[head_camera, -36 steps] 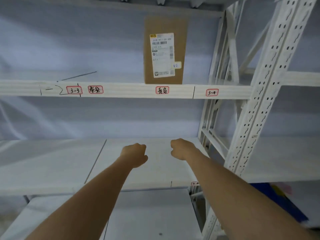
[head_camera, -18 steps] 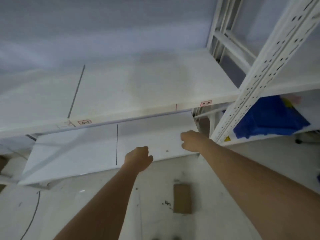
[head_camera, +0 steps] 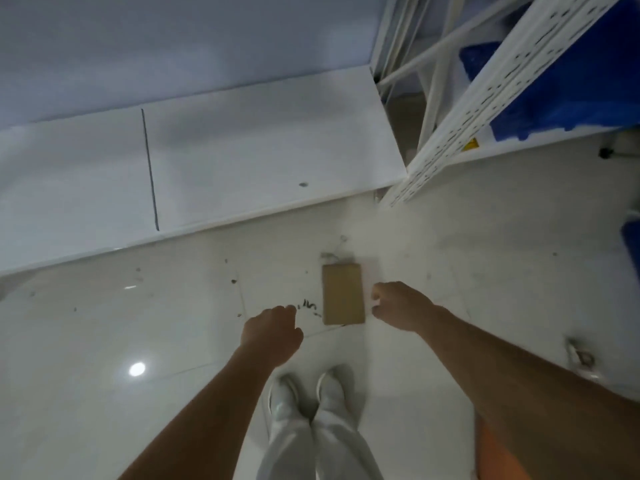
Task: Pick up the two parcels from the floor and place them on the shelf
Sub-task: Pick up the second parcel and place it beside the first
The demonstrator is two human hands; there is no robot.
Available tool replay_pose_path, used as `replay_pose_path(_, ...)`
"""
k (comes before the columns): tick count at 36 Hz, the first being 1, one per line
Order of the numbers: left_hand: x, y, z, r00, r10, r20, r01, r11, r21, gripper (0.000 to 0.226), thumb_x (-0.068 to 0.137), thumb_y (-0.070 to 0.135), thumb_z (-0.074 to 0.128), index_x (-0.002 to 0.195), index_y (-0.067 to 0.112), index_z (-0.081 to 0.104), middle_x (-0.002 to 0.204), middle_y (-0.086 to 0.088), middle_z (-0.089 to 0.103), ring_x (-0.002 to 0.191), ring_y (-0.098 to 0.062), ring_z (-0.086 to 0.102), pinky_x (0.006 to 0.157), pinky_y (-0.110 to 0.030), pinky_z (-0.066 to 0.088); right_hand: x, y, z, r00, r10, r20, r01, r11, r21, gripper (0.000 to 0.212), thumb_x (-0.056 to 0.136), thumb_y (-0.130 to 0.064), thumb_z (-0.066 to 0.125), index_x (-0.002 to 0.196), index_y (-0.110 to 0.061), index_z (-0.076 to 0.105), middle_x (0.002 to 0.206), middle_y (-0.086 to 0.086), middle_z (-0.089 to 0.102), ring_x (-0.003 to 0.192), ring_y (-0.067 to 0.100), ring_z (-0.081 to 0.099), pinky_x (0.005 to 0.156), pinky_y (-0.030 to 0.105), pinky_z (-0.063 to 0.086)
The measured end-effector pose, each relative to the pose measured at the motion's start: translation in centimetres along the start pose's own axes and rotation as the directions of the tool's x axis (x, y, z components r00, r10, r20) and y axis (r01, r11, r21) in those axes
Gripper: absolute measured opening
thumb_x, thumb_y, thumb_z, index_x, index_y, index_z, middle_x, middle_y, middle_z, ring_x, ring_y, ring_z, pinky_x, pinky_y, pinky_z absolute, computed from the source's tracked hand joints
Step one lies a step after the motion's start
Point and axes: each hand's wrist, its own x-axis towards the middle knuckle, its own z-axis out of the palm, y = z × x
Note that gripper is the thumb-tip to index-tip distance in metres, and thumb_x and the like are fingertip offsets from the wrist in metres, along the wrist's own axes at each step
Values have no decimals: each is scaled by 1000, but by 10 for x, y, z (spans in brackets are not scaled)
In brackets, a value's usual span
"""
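A flat brown cardboard parcel (head_camera: 343, 294) lies on the glossy white floor just in front of my feet. My left hand (head_camera: 272, 334) hangs above the floor to the parcel's lower left, fingers curled loosely with nothing in them. My right hand (head_camera: 398, 306) hovers just to the right of the parcel, also curled and holding nothing. Neither hand touches the parcel. The white bottom shelf board (head_camera: 242, 150) runs across the upper half of the view. No second parcel is in view.
A perforated white shelf upright (head_camera: 485, 109) stands at the right, with blue bins (head_camera: 568, 88) behind it. My white shoes (head_camera: 308, 396) are below the parcel. Dark scuff marks (head_camera: 308, 306) and small debris dot the floor.
The view has swung down from the upper shelves, where a brown parcel stood, to the floor. Both hands have dropped toward the parcel on the floor.
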Motion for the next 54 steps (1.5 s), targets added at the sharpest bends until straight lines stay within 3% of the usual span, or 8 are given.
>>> replay_pose_path(13, 130, -33, 149, 981, 25, 192, -59, 983, 172, 34, 96, 29, 40, 125, 14, 50, 123, -4, 57, 113, -21, 55, 80, -30, 39, 154, 71, 115, 986, 153, 62, -158, 985, 75, 33, 92, -18, 49, 123, -8, 55, 127, 12, 58, 114, 30, 57, 96, 38, 48)
replay_pose_path(25, 257, -29, 223, 981, -67, 181, 101, 977, -187, 46, 95, 34, 44, 138, 15, 45, 139, -8, 54, 123, -26, 53, 96, -35, 45, 271, 101, 195, 966, 247, 81, -259, 941, 217, 44, 94, -16, 47, 135, -1, 43, 135, 17, 51, 121, 32, 53, 92, 33, 45)
replay_pose_path(34, 322, -7, 275, 974, -223, 37, 179, 662, -728, 58, 94, 25, 51, 148, 22, 28, 145, -10, 46, 128, -27, 49, 92, -32, 40, 337, 125, 228, 908, 405, 109, -363, 629, 687, 62, 95, -31, 50, 147, -3, 28, 148, 15, 38, 133, 30, 41, 110, 36, 35)
replay_pose_path(38, 335, 14, 286, 953, -230, 198, 274, 374, -886, 57, 95, 24, 46, 149, 21, 27, 145, -7, 45, 127, -30, 50, 101, -37, 44, 349, 120, 235, 923, 339, 183, -326, 432, 841, 54, 95, -37, 48, 142, -12, 40, 142, 5, 48, 123, 21, 49, 105, 36, 40)
replay_pose_path(43, 329, 20, 285, 910, -259, 324, 378, 195, -905, 52, 93, 28, 47, 143, 14, 41, 138, -8, 52, 123, -30, 51, 106, -45, 43, 347, 106, 235, 923, 339, 184, -331, 450, 830, 95, 62, -74, 46, 139, -18, 47, 135, 7, 54, 123, 28, 51, 107, 48, 39)
replay_pose_path(50, 282, 3, 271, 884, -321, 341, 390, 100, -916, 42, 94, 28, 49, 134, 14, 44, 125, -8, 52, 106, -26, 49, 104, -50, 44, 294, 83, 212, 930, 321, 177, -311, 435, 845, 57, 89, -53, 44, 117, -7, 58, 96, 1, 54, 90, 26, 60, 88, 38, 45)
replay_pose_path(52, 259, -3, 259, 864, -361, 351, 403, 78, -912, 48, 92, 34, 52, 133, 12, 41, 129, -12, 52, 108, -28, 51, 103, -52, 44, 277, 76, 207, 935, 287, 210, -321, 427, 845, 50, 97, -45, 40, 120, -4, 58, 138, 7, 40, 97, 26, 57, 94, 39, 42)
replay_pose_path(54, 234, -10, 242, 838, -399, 373, 418, 30, -908, 55, 90, 40, 56, 133, 12, 39, 127, -12, 51, 112, -30, 52, 101, -50, 45, 252, 63, 196, 943, 251, 221, -309, 406, 860, 52, 99, -45, 37, 127, -5, 56, 99, 4, 40, 98, 26, 49, 91, 35, 36)
